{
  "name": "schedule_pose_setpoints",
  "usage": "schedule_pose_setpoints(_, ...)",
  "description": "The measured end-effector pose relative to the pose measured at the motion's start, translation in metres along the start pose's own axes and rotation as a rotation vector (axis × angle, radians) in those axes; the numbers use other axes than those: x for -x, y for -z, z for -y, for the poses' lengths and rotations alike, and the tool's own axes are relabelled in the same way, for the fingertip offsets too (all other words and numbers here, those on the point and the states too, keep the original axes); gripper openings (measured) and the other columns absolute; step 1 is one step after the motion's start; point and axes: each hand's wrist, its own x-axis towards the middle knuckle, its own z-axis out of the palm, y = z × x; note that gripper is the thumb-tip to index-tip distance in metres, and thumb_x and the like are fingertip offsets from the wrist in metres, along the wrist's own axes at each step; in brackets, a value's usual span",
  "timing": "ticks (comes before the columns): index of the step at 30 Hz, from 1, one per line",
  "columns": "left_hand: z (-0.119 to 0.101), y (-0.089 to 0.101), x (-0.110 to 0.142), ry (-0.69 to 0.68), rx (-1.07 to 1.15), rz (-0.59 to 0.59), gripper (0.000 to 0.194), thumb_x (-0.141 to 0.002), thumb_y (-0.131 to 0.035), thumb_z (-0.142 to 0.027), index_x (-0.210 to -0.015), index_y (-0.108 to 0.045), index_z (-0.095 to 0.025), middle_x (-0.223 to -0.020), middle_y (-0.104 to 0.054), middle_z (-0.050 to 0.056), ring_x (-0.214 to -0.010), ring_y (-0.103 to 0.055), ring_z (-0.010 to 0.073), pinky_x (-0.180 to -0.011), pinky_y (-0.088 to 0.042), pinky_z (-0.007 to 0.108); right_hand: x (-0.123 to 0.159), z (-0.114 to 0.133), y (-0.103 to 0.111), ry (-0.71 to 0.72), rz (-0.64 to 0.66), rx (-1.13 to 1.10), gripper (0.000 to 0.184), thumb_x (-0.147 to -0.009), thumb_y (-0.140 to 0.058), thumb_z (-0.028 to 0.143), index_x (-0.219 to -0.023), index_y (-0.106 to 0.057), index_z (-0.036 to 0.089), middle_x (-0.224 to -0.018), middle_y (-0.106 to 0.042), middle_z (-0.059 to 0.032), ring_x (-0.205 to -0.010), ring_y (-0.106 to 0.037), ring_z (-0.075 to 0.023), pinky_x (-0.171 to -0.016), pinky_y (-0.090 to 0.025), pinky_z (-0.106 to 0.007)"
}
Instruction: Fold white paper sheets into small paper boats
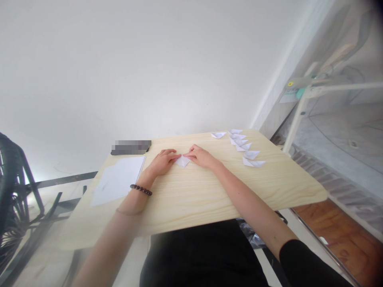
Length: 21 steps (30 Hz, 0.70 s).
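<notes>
Between my two hands is a small piece of folded white paper (182,161), low over the wooden table and pointed at its lower edge. My left hand (164,161) pinches its left corner; a dark bead bracelet circles that wrist. On the opposite corner, my right hand (201,156) grips the paper between thumb and fingers. Several folded paper boats stand to the right of my right hand, the nearest-front one (253,163) by itself and another boat (218,135) at the back edge.
A stack of white paper sheets (119,177) lies at the table's left. Behind it rests a dark, pixelated object (131,147). The wooden table (191,203) backs onto a white wall. A white metal frame (299,115) stands at right, a black chair (18,187) at left.
</notes>
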Motion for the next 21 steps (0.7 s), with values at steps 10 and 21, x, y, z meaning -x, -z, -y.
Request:
schedule_pose_setpoints(10, -0.006, 0.002, 0.003, 0.052, 0.062, -0.078, 0.033, -0.082, -0.039, -0.04, -0.099, -0.062, -0.025, -0.11, -0.055, 0.005, -0.102, -0.047, 0.0203, -0.091, -0.037, 0.034, 0.001, -0.003, -0.003, 0.006, -0.025, -0.02, 0.028, -0.083, -0.044, 0.025, -0.106, -0.059, 0.026, -0.098, -0.047, -0.0035, -0.079, -0.051, -0.0091, -0.079, -0.038, -0.023)
schedule_pose_setpoints(21, -0.019, 0.001, 0.001, 0.164, 0.066, -0.088, 0.038, -0.071, -0.05, -0.054, -0.092, -0.062, -0.025, -0.112, -0.054, 0.003, -0.105, -0.046, 0.0227, -0.089, -0.037, 0.034, 0.003, 0.007, -0.001, -0.036, -0.044, 0.016, 0.033, -0.073, -0.055, 0.045, -0.101, -0.06, 0.027, -0.097, -0.047, -0.0032, -0.087, -0.051, -0.0126, -0.082, -0.037, -0.025)
